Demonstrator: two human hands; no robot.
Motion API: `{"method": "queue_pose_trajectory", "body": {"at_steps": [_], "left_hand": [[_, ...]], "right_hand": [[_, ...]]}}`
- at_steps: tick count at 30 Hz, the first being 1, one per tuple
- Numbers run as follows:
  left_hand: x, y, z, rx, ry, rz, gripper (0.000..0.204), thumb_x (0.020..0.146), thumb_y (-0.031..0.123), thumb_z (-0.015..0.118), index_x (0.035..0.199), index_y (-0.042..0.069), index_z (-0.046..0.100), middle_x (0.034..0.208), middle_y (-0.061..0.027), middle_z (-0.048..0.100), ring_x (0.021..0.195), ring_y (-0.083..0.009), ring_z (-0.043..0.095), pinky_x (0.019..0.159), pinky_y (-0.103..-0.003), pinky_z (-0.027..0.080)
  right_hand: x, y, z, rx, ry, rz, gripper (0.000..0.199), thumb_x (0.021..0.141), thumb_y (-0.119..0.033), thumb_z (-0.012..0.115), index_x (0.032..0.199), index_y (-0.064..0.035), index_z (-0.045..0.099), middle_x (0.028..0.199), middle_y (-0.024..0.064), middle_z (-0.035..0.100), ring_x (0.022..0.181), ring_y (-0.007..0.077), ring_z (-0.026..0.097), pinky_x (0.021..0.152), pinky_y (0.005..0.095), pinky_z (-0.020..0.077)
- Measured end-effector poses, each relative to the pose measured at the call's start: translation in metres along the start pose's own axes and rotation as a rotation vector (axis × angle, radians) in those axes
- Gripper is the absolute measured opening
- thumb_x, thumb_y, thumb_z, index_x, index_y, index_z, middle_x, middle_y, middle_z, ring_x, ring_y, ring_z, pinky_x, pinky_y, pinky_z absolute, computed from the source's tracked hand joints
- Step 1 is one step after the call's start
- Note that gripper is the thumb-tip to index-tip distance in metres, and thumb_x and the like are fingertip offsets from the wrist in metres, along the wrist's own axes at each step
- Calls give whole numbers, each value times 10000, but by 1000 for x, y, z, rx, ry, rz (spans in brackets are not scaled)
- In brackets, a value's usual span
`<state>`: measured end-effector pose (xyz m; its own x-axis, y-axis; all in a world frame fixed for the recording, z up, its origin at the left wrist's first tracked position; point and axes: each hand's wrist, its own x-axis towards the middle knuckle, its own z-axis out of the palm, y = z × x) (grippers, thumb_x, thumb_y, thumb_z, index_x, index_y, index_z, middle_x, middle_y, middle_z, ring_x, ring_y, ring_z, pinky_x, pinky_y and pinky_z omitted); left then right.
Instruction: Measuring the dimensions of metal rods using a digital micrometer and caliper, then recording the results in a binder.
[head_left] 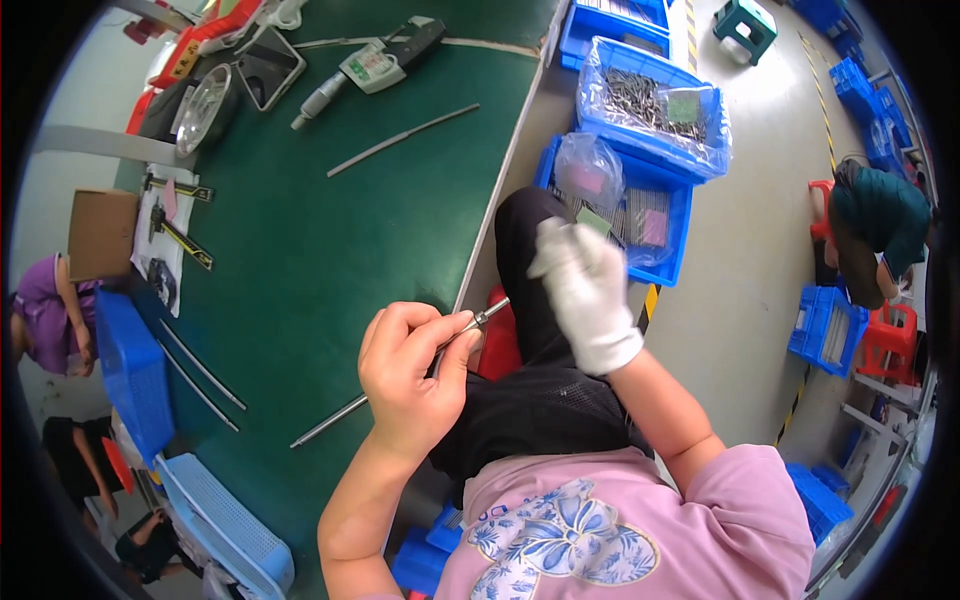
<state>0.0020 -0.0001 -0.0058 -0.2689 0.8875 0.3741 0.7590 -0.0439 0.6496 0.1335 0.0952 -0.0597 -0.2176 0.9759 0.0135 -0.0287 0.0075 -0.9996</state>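
Note:
My bare left hand is closed on a thin metal rod by the near edge of the green table. Thumb and fingers pinch it close to its upper end, where a thicker collar and a slim tip point toward my right. The rod's other end slants down to the left over the tabletop. My right hand, in a white glove, hovers above my thigh, apart from the rod. Motion smears its fingers, so I cannot make out their pose or anything in them.
On the green table lie a digital micrometer, a single rod, two more rods and calipers. Blue bins of metal parts stand at right. A co-worker bends over at far right; other people are at left.

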Motion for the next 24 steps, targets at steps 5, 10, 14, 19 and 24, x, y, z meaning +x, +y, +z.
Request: {"method": "queue_pose_trajectory", "body": {"at_steps": [5, 10, 14, 19, 24], "left_hand": [[8, 7, 1, 18, 0, 89, 222, 591, 25, 700, 808, 46, 656, 739, -81, 537, 623, -215, 521, 537, -298, 416], [4, -1, -5, 127, 204, 196, 251, 571, 91, 670, 818, 49, 647, 747, -75, 538, 619, -239, 517, 545, -333, 410], [-17, 3, -8, 220, 282, 217, 254, 599, 163, 651, 811, 27, 614, 791, -115, 531, 698, -288, 535, 602, -375, 419], [-13, -5, 16, 128, 428, 196, 279, 589, 182, 643, 803, 15, 577, 834, -131, 497, 748, -305, 501, 632, -392, 394], [-9, -2, 25, 165, 502, 193, 179, 644, 145, 610, 756, 16, 558, 822, -118, 491, 757, -307, 490, 648, -390, 392]], "right_hand": [[39, -23, -51, 158, -208, 124, 235, 931, -231, 459, 853, -35, 563, 604, -49, 475, 502, 48, 377, 456, 209, 300], [75, -94, 34, -626, -531, -574, 113, 796, -85, 507, 906, -83, 532, 677, 179, 585, 654, 345, 593, 565, 414, 462], [82, -91, 141, -847, -889, -884, 119, 802, -128, 466, 859, -64, 548, 736, 180, 606, 683, 370, 587, 609, 449, 464], [81, -78, 217, -1048, -1082, -1007, 171, 754, -144, 477, 854, -51, 580, 834, 189, 627, 807, 353, 609, 710, 445, 480], [38, -107, 254, -1186, -1122, -1094, 268, 768, -263, 548, 930, -54, 590, 862, 176, 624, 843, 342, 596, 762, 417, 464]]}}
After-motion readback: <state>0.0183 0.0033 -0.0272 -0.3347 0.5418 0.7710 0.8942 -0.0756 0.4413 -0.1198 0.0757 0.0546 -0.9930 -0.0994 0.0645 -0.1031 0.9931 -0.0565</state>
